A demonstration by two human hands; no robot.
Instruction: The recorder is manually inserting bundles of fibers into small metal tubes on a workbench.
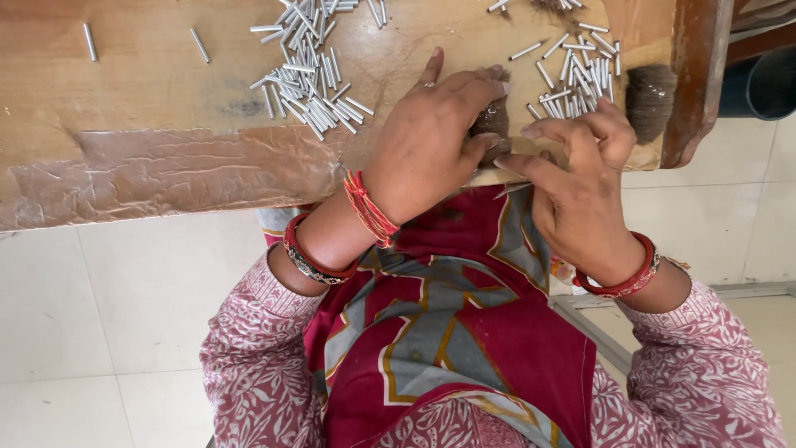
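My left hand (431, 141) rests at the near edge of a wooden table (149, 91), its fingers closed around a dark tuft of bristle hair (492, 121). My right hand (580, 178) is just to the right, touching the same tuft with thumb and fingers pinched; a thin sliver pokes out below them (512, 189). A heap of small silver metal tubes (311, 83) lies left of my left hand. Another scatter of tubes (576, 79) lies beyond my right hand. Whether a tube is in my right fingers is hidden.
A second dark tuft of hair (649, 99) lies at the table's right end beside a raised wooden edge (695, 83). Shiny tape (166, 170) covers the table's near left edge. White floor tiles (99, 315) lie below; my lap carries red patterned cloth (448, 332).
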